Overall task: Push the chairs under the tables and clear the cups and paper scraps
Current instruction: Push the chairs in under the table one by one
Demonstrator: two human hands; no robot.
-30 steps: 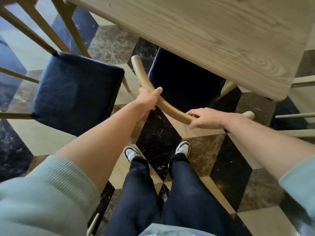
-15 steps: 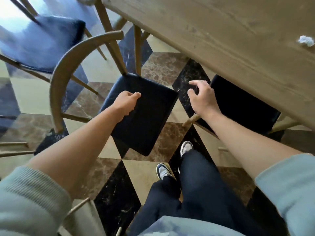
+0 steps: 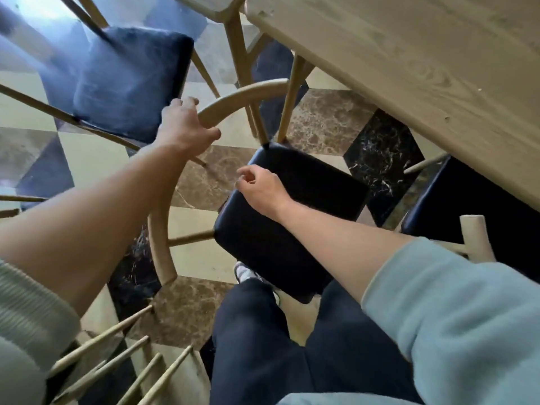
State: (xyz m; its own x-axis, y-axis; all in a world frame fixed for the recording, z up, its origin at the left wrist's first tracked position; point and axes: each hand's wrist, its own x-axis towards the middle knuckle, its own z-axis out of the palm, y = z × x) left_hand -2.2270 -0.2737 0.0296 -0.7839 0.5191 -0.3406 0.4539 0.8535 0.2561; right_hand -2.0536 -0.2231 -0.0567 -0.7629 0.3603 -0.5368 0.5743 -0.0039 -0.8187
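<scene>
At the centre of the head view, a chair with a black seat (image 3: 295, 217) is shown standing clear of the wooden surface (image 3: 409, 68), whose edge runs from 12 o'clock down to 3 o'clock. The chair's curved backrest rail (image 3: 242, 96) arcs from about 12 o'clock round to 8 o'clock of the seat. The left hand (image 3: 184, 128) is seen at the upper part of this rail, its grip narrow and partly curled round the wood, though full closure cannot be told. The right hand (image 3: 258, 190) is held loosely open and empty over the seat's near corner, at about 5 o'clock from the left hand. The seat's long axis is judged to point toward 1 o'clock, obliquely to the surface edge. The left hand is the nearer to the rail, so a push toward 2 o'clock is judged to be called for. A second chair (image 3: 131, 80) stands at 10 o'clock. No cups or paper scraps are clearly made out.
</scene>
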